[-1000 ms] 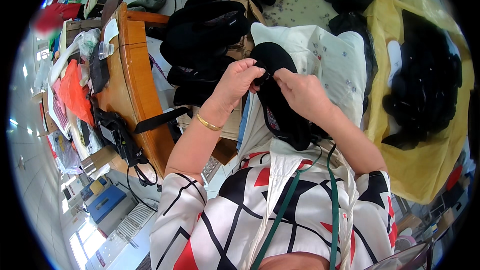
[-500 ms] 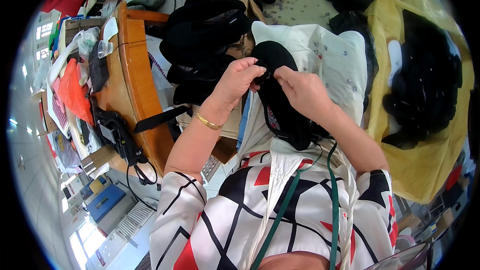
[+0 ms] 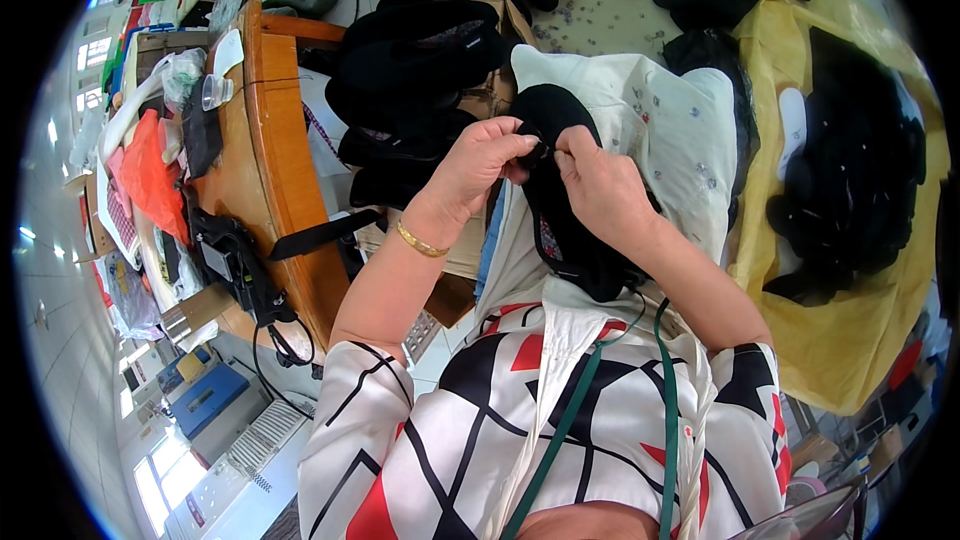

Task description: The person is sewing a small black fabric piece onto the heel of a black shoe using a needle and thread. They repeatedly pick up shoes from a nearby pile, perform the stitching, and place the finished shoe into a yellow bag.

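A black cloth shoe (image 3: 568, 215) lies over my lap, its toe pointing away from me and its patterned lining showing at the opening. At the shoe's upper, my left hand (image 3: 485, 162) pinches a small black fabric piece (image 3: 536, 140) between thumb and fingers. Whether that piece is joined to the shoe is hidden. Close beside it, my right hand (image 3: 603, 185) rests against the shoe with thumb and forefinger pressed together. Anything between those fingertips is too small to make out. Under the shoe spreads a white apron (image 3: 665, 140).
Black shoes (image 3: 415, 45) are stacked on the left by a cardboard box (image 3: 492, 90). A wooden table (image 3: 285, 130) stands farther left, with a black strap (image 3: 325, 235) jutting from its edge. On the right, a yellow bag (image 3: 800, 340) holds several black shoes (image 3: 850, 180).
My right hand's fingertips have shifted slightly right, away from my left hand, and the wrist has turned a little. My left hand keeps its pinch and has barely moved.
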The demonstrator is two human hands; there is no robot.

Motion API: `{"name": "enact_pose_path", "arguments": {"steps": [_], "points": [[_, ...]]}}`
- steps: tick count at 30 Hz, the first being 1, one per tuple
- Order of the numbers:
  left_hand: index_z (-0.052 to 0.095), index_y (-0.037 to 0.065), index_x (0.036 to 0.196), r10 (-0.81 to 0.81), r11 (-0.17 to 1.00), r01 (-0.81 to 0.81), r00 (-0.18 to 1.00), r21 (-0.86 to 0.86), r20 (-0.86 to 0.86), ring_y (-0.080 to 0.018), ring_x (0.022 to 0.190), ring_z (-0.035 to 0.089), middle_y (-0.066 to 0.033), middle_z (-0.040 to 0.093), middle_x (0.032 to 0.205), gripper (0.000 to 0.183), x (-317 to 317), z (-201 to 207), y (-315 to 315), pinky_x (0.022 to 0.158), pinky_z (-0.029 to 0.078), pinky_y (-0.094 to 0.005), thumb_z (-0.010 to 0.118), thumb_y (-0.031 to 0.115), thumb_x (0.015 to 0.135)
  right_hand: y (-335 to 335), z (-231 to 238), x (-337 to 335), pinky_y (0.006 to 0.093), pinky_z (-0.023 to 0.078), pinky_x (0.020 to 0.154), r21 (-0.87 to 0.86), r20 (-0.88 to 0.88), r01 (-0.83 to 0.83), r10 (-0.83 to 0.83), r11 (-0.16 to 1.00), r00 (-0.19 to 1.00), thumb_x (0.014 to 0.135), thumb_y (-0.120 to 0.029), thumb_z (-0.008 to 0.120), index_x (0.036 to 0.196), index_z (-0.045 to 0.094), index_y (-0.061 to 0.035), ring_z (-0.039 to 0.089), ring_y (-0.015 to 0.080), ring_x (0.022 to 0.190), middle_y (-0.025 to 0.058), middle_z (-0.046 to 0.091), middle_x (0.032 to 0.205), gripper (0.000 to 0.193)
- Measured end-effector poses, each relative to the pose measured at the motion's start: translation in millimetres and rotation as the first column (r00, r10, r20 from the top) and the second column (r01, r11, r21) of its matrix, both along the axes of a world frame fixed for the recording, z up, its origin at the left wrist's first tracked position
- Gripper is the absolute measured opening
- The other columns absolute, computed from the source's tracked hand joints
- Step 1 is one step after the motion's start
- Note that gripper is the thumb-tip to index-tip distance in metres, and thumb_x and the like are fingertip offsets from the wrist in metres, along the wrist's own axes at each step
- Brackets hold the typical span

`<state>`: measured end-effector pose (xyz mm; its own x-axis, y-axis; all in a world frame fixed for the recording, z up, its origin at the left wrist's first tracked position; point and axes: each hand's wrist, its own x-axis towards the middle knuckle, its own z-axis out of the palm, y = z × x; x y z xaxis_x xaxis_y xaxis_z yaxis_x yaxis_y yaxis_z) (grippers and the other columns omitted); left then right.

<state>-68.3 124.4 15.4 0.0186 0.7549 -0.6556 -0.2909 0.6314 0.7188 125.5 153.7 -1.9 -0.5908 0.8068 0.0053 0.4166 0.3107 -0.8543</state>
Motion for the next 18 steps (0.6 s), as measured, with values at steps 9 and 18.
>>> {"name": "enact_pose_path", "arguments": {"steps": [9, 18], "points": [[0.068, 0.006, 0.086, -0.05, 0.992, 0.067, 0.985, 0.103, -0.163, -0.005, 0.062, 0.057, 0.0037, 0.063, 0.076, 0.008, 2, -5, -7, 0.057, 0.048, -0.0207, 0.068, 0.012, 0.09, 21, 21, -6, 0.0494, 0.049, 0.065, -0.033, -0.118, 0.025, -0.029, 0.999, 0.993, 0.094, -0.011, 0.058, 0.097, 0.055, -0.0073, 0.064, 0.0415, 0.079, 0.0173, 0.065, 0.082, 0.006], [0.068, 0.005, 0.086, -0.048, 0.992, 0.076, 0.966, 0.103, -0.255, -0.0048, 0.06, 0.057, 0.0033, 0.063, 0.075, 0.008, 9, 1, 0, 0.056, 0.047, -0.0198, 0.07, 0.011, 0.09, 35, 18, -20, 0.0317, 0.048, 0.056, -0.354, -0.325, 0.165, -0.286, 0.921, 0.901, 0.102, -0.015, 0.053, 0.089, 0.055, -0.0012, 0.061, 0.0172, 0.06, 0.0096, 0.063, 0.076, 0.019]]}}
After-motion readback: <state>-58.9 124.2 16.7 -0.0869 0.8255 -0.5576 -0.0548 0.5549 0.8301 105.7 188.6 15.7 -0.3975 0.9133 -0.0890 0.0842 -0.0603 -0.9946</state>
